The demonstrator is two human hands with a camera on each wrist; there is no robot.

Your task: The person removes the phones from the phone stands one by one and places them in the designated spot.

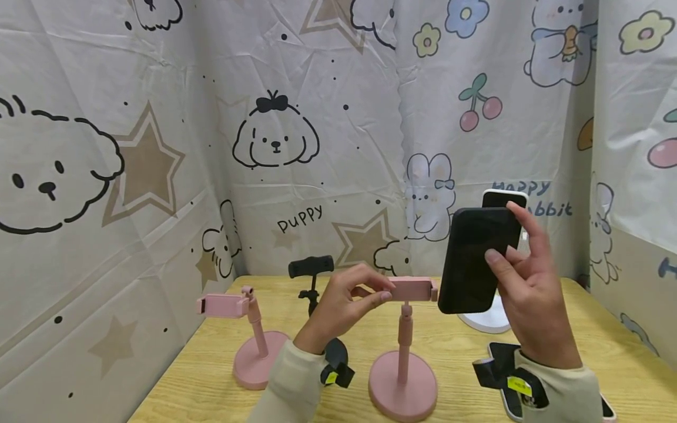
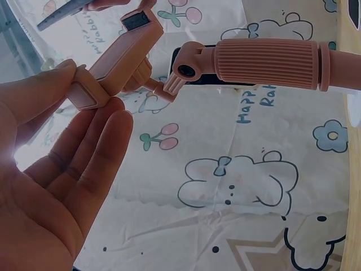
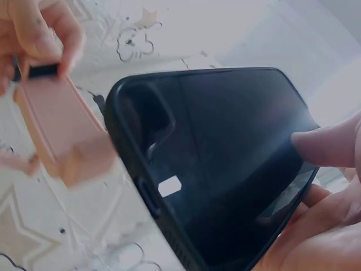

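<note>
My left hand [image 1: 338, 302] pinches the left end of the clamp [image 1: 412, 289] on the middle pink phone stand [image 1: 404, 358], which stands upright on its round base. In the left wrist view, the thumb and fingertips lie on the clamp's end block [image 2: 87, 96]. Just right of that clamp, my right hand [image 1: 539, 299] holds a black smartphone [image 1: 471, 258] upright and slightly tilted, its thumb on the near face. Seen from the right wrist, the phone [image 3: 225, 152] is apart from the pink clamp [image 3: 62, 118].
Another pink phone stand [image 1: 259, 329] is at the left, beside a black stand [image 1: 311, 267] partly hidden by my left arm. Behind the held phone rises a white stand [image 1: 483, 320] with a device [image 1: 502, 198] at its top. A phone [image 1: 510, 405] lies on the wooden table [image 1: 195, 376] under my right wrist.
</note>
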